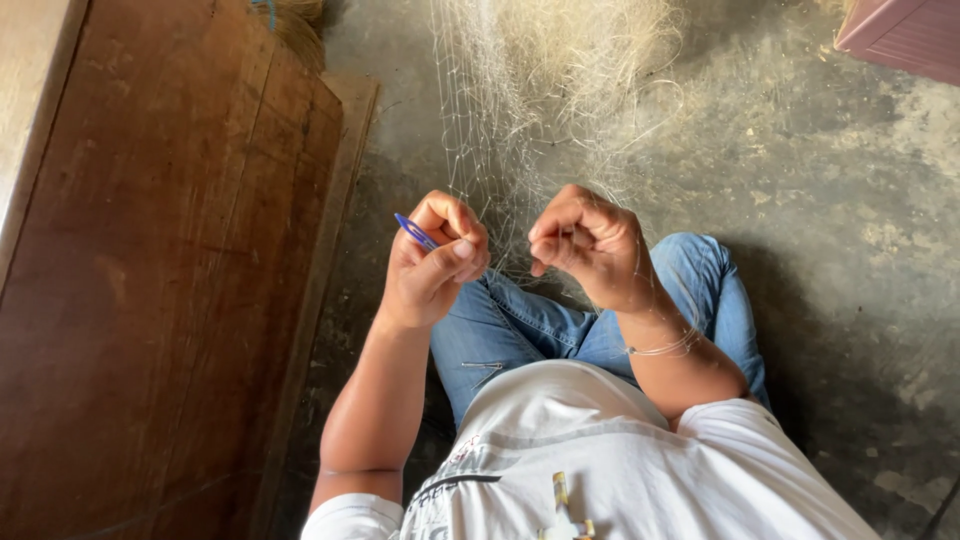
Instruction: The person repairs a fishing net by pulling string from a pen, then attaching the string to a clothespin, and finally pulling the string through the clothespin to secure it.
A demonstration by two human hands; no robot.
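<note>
A grey concrete floor (840, 200) is seen below, with a brown wooden board (170, 270) at the left. A pale fishing net (540, 90) is hung in front of the knees. A blue netting needle (415, 232) is gripped by the clenched fingers of the left hand (435, 260). Net strands are pinched in the curled fingers of the right hand (590, 245), just beside the left hand. Blue jeans (520, 330) are worn.

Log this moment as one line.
left hand: shut on slim blue plastic netting needle | right hand: shut, pinching fine pale fishing net | person seated on grey concrete floor | brown wooden boards at left
</note>
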